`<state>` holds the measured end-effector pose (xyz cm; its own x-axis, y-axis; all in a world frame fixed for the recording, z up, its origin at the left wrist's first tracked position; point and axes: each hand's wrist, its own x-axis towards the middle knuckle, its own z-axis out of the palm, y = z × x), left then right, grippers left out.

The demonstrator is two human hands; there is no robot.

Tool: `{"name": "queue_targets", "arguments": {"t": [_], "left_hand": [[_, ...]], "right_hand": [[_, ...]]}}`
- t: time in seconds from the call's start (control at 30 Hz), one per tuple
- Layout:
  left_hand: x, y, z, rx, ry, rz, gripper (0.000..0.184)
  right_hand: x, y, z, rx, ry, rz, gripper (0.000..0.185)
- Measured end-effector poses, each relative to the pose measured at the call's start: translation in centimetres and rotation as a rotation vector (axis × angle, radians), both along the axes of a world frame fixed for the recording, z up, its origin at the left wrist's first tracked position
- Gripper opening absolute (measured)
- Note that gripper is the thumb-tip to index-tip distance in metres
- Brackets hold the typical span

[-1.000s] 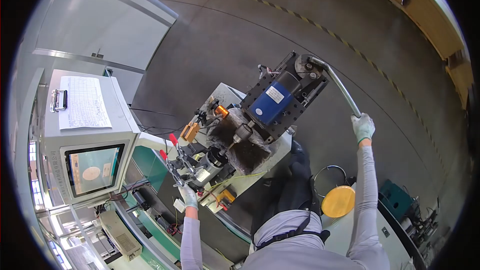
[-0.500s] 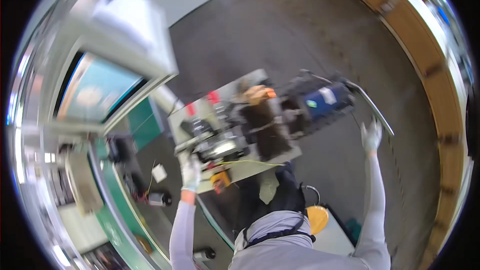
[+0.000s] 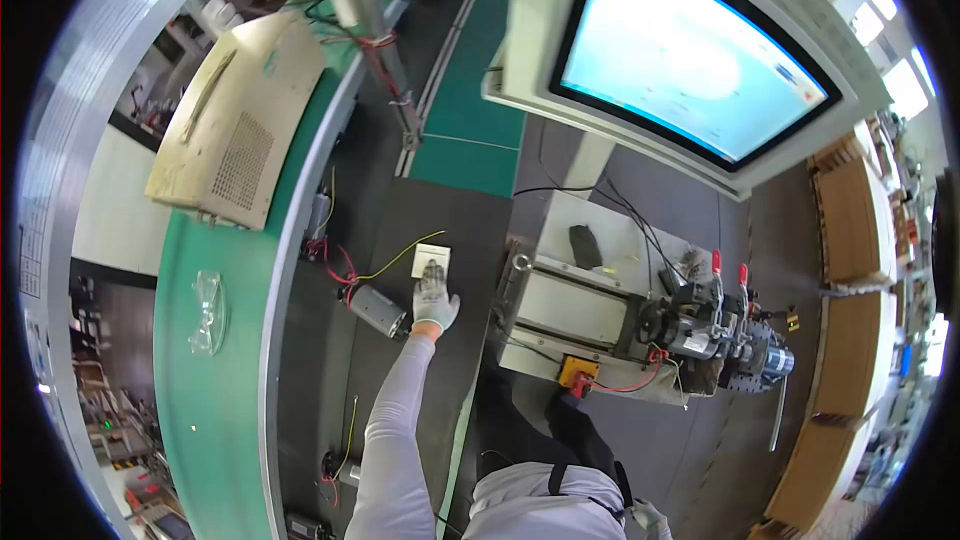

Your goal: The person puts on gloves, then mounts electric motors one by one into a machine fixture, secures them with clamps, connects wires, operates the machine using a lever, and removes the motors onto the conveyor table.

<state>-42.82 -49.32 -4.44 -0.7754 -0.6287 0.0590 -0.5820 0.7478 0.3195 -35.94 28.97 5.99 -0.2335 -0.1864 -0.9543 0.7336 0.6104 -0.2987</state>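
Note:
My left hand [image 3: 435,303], in a pale work glove, reaches over the dark bench surface. Its fingers are stretched out with the thumb apart, and the fingertips lie on a small white square card or pad [image 3: 431,260]. Just to the left of the hand is a grey cylindrical motor [image 3: 377,310] with red and yellow wires. My right hand [image 3: 649,516], also gloved, hangs low beside my body at the bottom of the view. It is small and partly cut off, so its fingers do not show clearly.
A clamping fixture [image 3: 690,330] with red-handled toggle clamps stands on the machine table at right. A yellow switch box [image 3: 578,372] sits at its front edge. Above is a large monitor [image 3: 690,50]. A beige instrument [image 3: 240,125] and safety glasses [image 3: 207,313] rest on the green bench [image 3: 180,420].
My view has swung left toward the bench. My left hand has gone from the fixture to the white card. My right hand has dropped from its outstretched position near a metal lever to my side.

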Motion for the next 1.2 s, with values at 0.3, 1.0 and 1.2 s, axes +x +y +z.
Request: {"name": "queue_targets", "arguments": {"t": [0.3, 1.0, 1.2], "left_hand": [[9.0, -9.5, 8.4, -0.204, 0.411, 0.613, 0.067], [19.1, -6.2, 1.3, 0.446, -0.002, 0.683, 0.079], [16.9, -3.8, 2.8, 0.208, -0.119, 0.719, 0.068]], "right_hand": [[-5.1, -15.3, 3.4, 0.181, 0.330, -0.171, 0.023], [-12.2, -35.2, 9.1, -0.400, 0.998, 1.302, 0.036], [-7.6, -56.4, 27.4, -0.948, 1.188, 1.266, 0.037]]}}
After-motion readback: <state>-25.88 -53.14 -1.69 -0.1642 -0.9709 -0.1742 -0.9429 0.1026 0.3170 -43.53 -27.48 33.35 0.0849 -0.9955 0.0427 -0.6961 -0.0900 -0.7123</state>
